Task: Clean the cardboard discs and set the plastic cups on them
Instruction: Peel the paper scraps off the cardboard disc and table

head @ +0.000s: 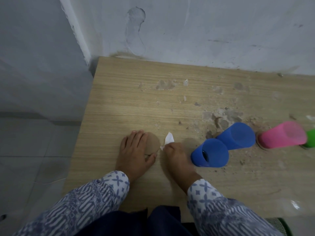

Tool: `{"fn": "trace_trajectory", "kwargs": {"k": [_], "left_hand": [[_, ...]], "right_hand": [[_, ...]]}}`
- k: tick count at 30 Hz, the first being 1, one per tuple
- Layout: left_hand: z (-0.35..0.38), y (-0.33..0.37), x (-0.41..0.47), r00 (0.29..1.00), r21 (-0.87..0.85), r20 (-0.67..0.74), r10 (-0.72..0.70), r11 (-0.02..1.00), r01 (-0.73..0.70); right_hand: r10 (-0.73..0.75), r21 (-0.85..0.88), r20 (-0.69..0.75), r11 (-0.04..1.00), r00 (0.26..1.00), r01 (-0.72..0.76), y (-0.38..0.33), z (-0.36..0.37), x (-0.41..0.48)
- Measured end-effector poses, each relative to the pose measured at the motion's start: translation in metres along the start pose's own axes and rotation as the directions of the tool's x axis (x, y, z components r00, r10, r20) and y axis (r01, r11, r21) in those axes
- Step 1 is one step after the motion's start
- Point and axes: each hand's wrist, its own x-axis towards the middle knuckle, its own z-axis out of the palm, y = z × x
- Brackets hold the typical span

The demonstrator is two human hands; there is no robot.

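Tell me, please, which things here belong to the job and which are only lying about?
Belongs to the job: cardboard disc under the left hand; white tissue pinched in the right hand; near blue cup; far blue cup; pink cup; green cup.

Only lying about: dirt patches on the table; white scrap at its front right.

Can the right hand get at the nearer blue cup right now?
Probably yes: the nearer blue cup stands just beside the right hand, nothing between, though that hand grips a piece of white paper.
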Motion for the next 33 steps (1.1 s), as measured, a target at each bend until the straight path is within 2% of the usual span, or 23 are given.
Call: {"fn": "trace_trajectory", "kwargs": {"k": [3, 7, 9, 10, 13, 17, 19, 21, 23, 25, 28, 31, 33], "left_hand": [[-0.001, 0.001, 0.001, 1.000, 0.002, -0.008, 0.002, 1.000, -0.002], [-0.001, 0.000, 0.001, 1.000, 0.012, -0.003, 0.002, 1.000, -0.002], [0.000, 0.000, 0.001, 1.000, 0.015, 0.005, 0.003, 1.000, -0.004], [-0.001, 0.000, 0.001, 1.000, 0.011, 0.006, 0.005, 1.000, -0.005], [-0.001, 0.000, 0.001, 1.000, 0.017, 0.008, 0.006, 1.000, -0.006], [-0.002, 0.000, 0.002, 1.000, 0.015, 0.012, 0.000, 1.000, 0.000], [-0.001, 0.000, 0.002, 1.000, 0.011, 0.010, 0.001, 1.000, -0.001], [-0.001, -0.001, 0.001, 1.000, 0.012, 0.003, 0.006, 1.000, -0.006], [-0.001, 0.000, 0.001, 1.000, 0.017, -0.006, 0.008, 1.000, -0.008], [-0.001, 0.000, 0.001, 1.000, 0.019, -0.003, 0.002, 1.000, -0.002], [0.000, 0.000, 0.002, 1.000, 0.019, -0.001, 0.006, 1.000, -0.006], [0.001, -0.001, 0.002, 1.000, 0.020, -0.007, 0.011, 1.000, -0.011], [0.001, 0.000, 0.002, 1.000, 0.023, -0.003, 0.007, 1.000, -0.007]], "right_hand": [[-0.037, -0.016, -0.011, 0.999, 0.999, 0.037, 0.004, 0.004, -0.021], [0.153, 0.088, -0.059, 0.985, 0.986, -0.148, 0.011, 0.001, 0.010], [0.193, 0.094, -0.062, 0.978, 0.979, -0.186, 0.008, -0.001, 0.025], [0.162, 0.063, -0.070, 0.985, 0.984, -0.158, 0.004, -0.002, 0.027], [0.092, 0.012, 0.023, 0.996, 0.996, -0.092, -0.008, 0.000, 0.010], [-0.011, 0.003, -0.085, 1.000, 0.996, 0.011, -0.006, 0.003, -0.027], [0.033, 0.021, -0.134, 0.999, 0.990, -0.031, 0.004, 0.012, -0.023], [0.173, 0.160, -0.131, 0.975, 0.976, -0.151, 0.003, 0.011, -0.007], [0.224, 0.195, -0.112, 0.960, 0.968, -0.200, 0.001, 0.010, 0.007], [0.170, 0.127, -0.084, 0.979, 0.982, -0.158, -0.002, 0.014, 0.008], [-0.012, 0.012, -0.069, 1.000, 0.998, 0.013, -0.004, 0.017, -0.020], [0.005, 0.006, -0.143, 1.000, 0.990, -0.004, 0.005, 0.019, -0.032], [0.102, 0.135, -0.132, 0.987, 0.986, -0.084, 0.008, 0.013, -0.022]]}}
